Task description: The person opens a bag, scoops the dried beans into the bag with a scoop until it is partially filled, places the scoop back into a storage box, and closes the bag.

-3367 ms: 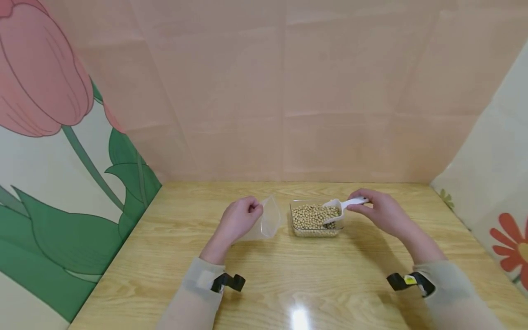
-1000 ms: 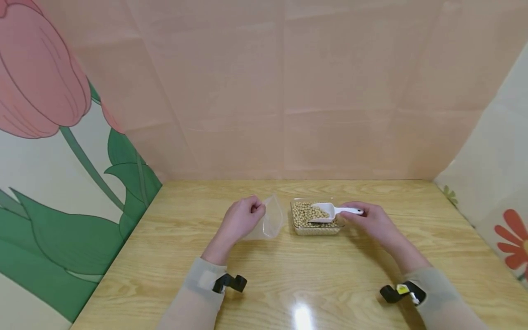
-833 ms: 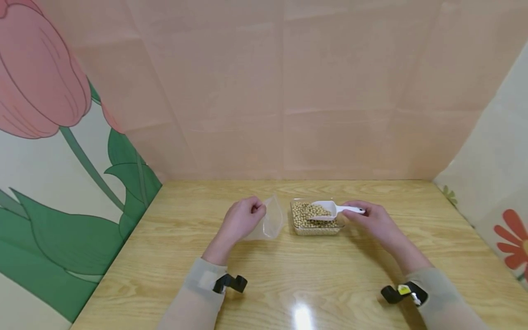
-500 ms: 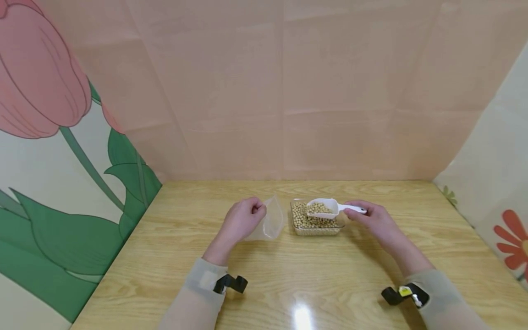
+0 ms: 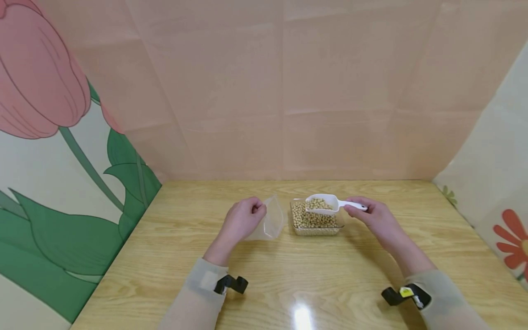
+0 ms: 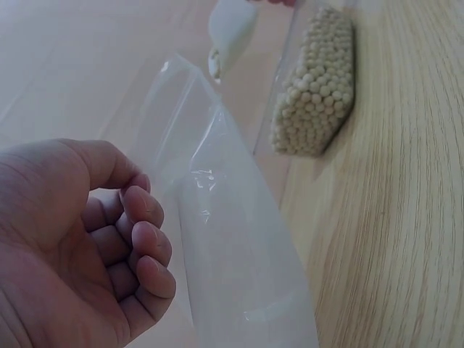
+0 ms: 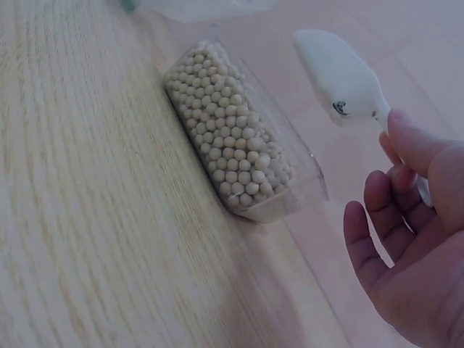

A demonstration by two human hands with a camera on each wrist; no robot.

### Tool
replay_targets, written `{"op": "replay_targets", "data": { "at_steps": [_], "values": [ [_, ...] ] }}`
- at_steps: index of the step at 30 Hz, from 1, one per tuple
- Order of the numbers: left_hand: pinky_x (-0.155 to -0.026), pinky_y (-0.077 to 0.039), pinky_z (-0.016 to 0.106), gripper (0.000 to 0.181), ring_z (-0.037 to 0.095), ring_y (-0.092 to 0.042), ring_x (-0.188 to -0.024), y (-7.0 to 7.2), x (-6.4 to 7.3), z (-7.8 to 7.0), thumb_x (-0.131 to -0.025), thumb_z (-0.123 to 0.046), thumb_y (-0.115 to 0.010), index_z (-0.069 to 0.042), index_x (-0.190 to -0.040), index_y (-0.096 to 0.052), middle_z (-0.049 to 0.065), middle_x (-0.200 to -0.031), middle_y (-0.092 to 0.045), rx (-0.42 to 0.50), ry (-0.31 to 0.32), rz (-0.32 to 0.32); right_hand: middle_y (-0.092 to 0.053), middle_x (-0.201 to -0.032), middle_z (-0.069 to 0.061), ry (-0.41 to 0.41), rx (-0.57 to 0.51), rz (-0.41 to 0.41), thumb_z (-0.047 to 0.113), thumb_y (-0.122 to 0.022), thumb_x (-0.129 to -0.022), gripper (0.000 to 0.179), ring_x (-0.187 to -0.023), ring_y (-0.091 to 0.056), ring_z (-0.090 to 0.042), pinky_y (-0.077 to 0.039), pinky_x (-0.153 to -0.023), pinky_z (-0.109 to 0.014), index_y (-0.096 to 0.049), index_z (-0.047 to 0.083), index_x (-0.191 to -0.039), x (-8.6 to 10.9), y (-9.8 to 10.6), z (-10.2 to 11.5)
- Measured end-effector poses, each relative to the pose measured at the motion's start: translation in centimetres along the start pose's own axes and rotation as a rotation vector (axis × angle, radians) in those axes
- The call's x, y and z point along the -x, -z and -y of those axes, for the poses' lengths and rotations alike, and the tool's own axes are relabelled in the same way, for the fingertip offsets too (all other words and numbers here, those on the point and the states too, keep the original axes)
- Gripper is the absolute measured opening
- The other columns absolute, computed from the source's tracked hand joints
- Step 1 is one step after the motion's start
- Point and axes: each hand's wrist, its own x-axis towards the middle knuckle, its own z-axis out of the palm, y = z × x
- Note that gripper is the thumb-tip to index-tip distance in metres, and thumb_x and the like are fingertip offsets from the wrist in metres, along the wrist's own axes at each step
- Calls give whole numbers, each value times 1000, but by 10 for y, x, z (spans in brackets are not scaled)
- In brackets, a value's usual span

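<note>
My left hand (image 5: 243, 217) pinches the edge of a clear plastic bag (image 5: 272, 222) whose mouth gapes toward the right. In the left wrist view the bag (image 6: 232, 239) hangs beside curled fingers. A white scoop (image 5: 330, 203) loaded with pale round beans is raised above a clear rectangular container (image 5: 317, 232) full of the same beans (image 5: 303, 217). Its handle is pinched by my right hand (image 5: 373, 215) between thumb and fingers. From the right wrist view the underside of the scoop (image 7: 337, 76) shows, apart from the beans (image 7: 225, 138) below it.
A wooden table (image 5: 264, 275) carries the bag and container side by side. Behind it stands a pinkish backdrop (image 5: 284, 91), with a tulip-patterned panel (image 5: 45, 183) on the left and a flowered one (image 5: 503, 183) on the right. Each wrist wears a black camera mount (image 5: 231, 283).
The scoop was sunk in the beans, then came up loaded and rose clear of the pile, drifting slightly left and levelling. My left hand and the bag have hardly moved.
</note>
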Motion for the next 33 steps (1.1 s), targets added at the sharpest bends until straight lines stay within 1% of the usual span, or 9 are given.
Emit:
{"op": "replay_targets", "data": {
  "at_steps": [4, 8, 11, 15, 17, 21, 24, 27, 33],
  "values": [
    [-55, -38, 30, 22, 12, -42, -52, -1, 0, 0, -100, -24, -53, -17, -80, -60, -3, -63, -49, -2, 3, -5, -67, -123, -4, -23, -5, -7, 49, -65, -95, 52, -109, -57, -13, -44, -90, -31, -64, 14, -132, 0, -1, 0],
    [-55, -39, 30, 21, 12, -43, -53, -1, -1, 0, -99, -25, -53, -18, -81, -61, -3, -64, -50, -3, 11, -5, -66, -120, -13, -42, -13, -6, 51, -65, -94, 53, -106, -57, -17, -43, -92, -39, -64, 14, -132, 0, -2, -1],
    [-56, -40, 31, 21, 12, -44, -53, -1, -1, 0, -99, -25, -53, -18, -81, -61, -3, -64, -51, -7, 9, -9, -65, -121, -16, -37, -17, -1, 52, -65, -94, 54, -107, -57, -19, -41, -93, -41, -64, 14, -133, -1, -2, -1],
    [-56, -39, 31, 21, 12, -43, -52, 1, -1, 0, -99, -25, -52, -18, -81, -62, -3, -63, -51, -9, 7, -16, -65, -124, -13, -24, -6, -3, 54, -64, -94, 54, -110, -58, -19, -40, -93, -38, -64, 16, -133, -1, -2, 6],
    [-55, -39, 30, 22, 12, -43, -52, 1, 0, 0, -99, -25, -52, -18, -81, -62, -3, -63, -50, -9, 9, -17, -64, -126, -12, -26, -9, 2, 55, -64, -94, 56, -111, -57, -20, -40, -94, -40, -63, 16, -134, 0, -2, 12],
    [-55, -39, 30, 22, 12, -42, -52, 2, 0, -1, -99, -25, -53, -18, -81, -62, -3, -63, -50, -6, 9, -19, -65, -121, -12, -28, -26, 14, 54, -66, -93, 56, -109, -57, -21, -42, -93, -39, -64, 15, -133, 3, -6, 27],
    [-56, -40, 30, 21, 12, -43, -52, 2, 0, -1, -99, -25, -53, -18, -81, -62, -3, -63, -51, -3, 5, -20, -66, -118, -9, -9, -41, 20, 51, -67, -93, 53, -107, -58, -19, -43, -92, -36, -66, 14, -130, 5, -11, 37],
    [-57, -40, 30, 20, 12, -44, -52, 2, 0, -1, -98, -24, -53, -18, -81, -62, -3, -64, -52, -5, 4, -19, -66, -121, -7, 10, -47, 30, 51, -68, -92, 51, -109, -58, -19, -43, -92, -37, -67, 14, -127, 5, -17, 42],
    [-58, -42, 30, 20, 12, -47, -55, 1, 0, -2, -97, -24, -54, -19, -81, -63, -4, -66, -55, 0, 12, -18, -66, -124, -9, 31, -61, 50, 49, -70, -92, 48, -110, -59, -22, -44, -92, -39, -69, 13, -124, 3, -29, 48]
  ]
}}
